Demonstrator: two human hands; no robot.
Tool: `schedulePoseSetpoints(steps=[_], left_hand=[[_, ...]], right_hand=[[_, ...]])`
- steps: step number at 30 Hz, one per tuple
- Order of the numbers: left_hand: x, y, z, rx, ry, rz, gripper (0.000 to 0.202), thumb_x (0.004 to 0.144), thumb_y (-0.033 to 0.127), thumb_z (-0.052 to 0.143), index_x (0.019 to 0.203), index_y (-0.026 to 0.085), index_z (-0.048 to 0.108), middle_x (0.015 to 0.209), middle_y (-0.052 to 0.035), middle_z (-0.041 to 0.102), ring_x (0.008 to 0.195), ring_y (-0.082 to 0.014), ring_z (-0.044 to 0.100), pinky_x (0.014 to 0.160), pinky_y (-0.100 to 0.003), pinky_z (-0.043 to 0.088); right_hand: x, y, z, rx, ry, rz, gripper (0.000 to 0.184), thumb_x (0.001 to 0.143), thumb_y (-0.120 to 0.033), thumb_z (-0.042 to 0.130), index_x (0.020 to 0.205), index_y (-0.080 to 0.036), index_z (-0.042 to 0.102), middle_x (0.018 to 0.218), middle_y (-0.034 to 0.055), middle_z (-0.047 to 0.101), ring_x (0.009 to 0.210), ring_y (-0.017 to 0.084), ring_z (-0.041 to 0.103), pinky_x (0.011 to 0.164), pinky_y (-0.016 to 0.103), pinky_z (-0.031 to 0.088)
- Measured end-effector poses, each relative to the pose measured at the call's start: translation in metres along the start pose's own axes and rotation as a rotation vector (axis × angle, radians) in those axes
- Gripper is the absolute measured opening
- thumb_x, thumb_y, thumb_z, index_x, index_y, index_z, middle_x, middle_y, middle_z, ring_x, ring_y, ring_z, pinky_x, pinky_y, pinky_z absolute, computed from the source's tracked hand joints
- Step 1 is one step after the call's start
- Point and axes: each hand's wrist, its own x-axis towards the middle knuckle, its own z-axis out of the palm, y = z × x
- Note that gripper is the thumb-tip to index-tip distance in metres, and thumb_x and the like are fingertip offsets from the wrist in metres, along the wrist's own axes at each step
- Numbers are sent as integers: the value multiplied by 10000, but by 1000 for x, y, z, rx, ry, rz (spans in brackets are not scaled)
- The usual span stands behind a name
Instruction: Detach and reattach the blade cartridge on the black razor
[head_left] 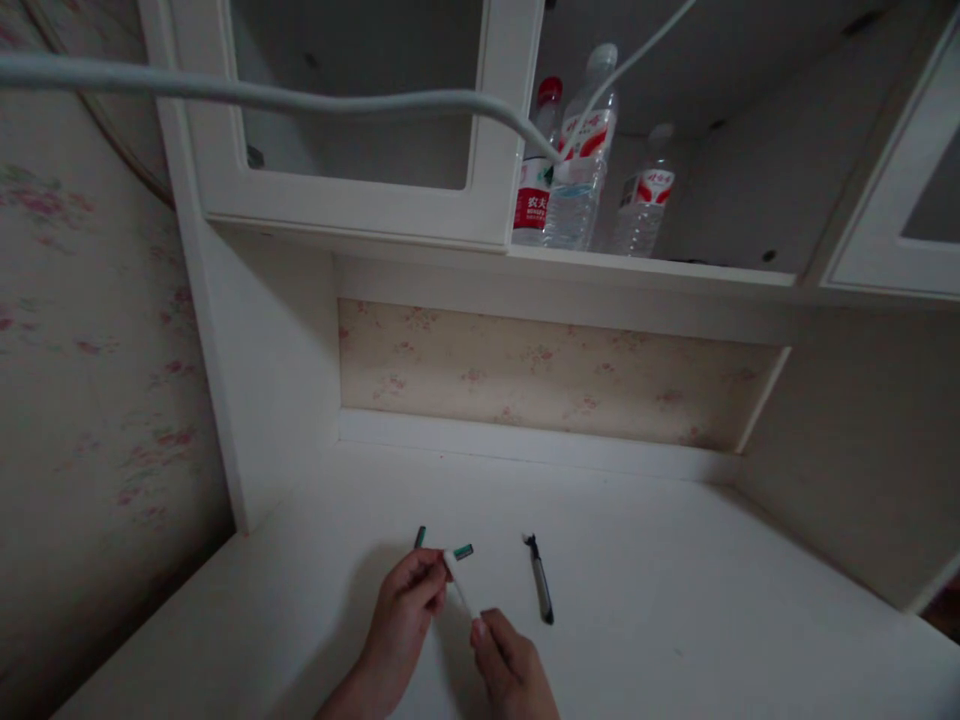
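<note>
A slim white stick-like piece [460, 585] runs slantwise between my two hands. My left hand [405, 605] pinches around its upper end with the fingertips. Lower down, my right hand [511, 662] grips the other end, which the fingers hide. Right beside the stick's top is a small green-and-black piece [464, 550]; whether it touches the stick I cannot tell. Another small green-and-black piece [420, 537] shows just beyond my left hand, partly covered by it. To the right, apart from both hands, a thin black-and-grey pen-like tool [540, 582] lies on the white desktop [622, 600].
Above the desk hangs a white cabinet [360, 215]. Its open compartment holds a red-capped bottle [534, 195] and two clear plastic bottles, one large [581, 190] and one smaller [646, 200]. A white cable [300, 97] crosses in front. Side panels [277, 360] bound the desk.
</note>
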Motion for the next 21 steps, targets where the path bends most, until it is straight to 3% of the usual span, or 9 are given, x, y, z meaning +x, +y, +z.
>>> schedulePoseSetpoints(steps=[5, 10, 16, 21], left_hand=[[0, 2, 0, -22, 29, -19, 241, 675, 303, 733, 834, 130, 682, 697, -16, 610, 562, -71, 434, 530, -200, 325], [0, 2, 0, -29, 17, -27, 235, 686, 287, 728, 856, 130, 693, 735, -23, 621, 583, -69, 441, 549, -196, 342], [0, 2, 1, -30, 35, -30, 266, 679, 294, 736, 880, 125, 695, 750, -37, 633, 590, -70, 457, 540, -191, 349], [-1, 4, 6, -41, 16, -38, 285, 653, 300, 751, 865, 116, 698, 760, -46, 639, 576, -65, 451, 533, -189, 352]], right_hand=[[-3, 0, 4, 27, 134, 45, 451, 869, -616, 367, 702, -199, 411, 596, -48, 319, 549, 115, 303, 497, 228, 250], [-4, -4, 7, 3, 66, -15, 448, 881, -596, 380, 721, -185, 461, 618, -31, 377, 588, 121, 346, 532, 228, 285], [-8, -9, 8, 145, 62, 12, 439, 881, -584, 411, 913, -173, 563, 634, -16, 467, 532, 108, 388, 454, 211, 284], [-11, -11, 14, 233, -11, 50, 412, 907, -554, 393, 881, -172, 546, 627, -29, 465, 471, 83, 389, 411, 196, 280]])
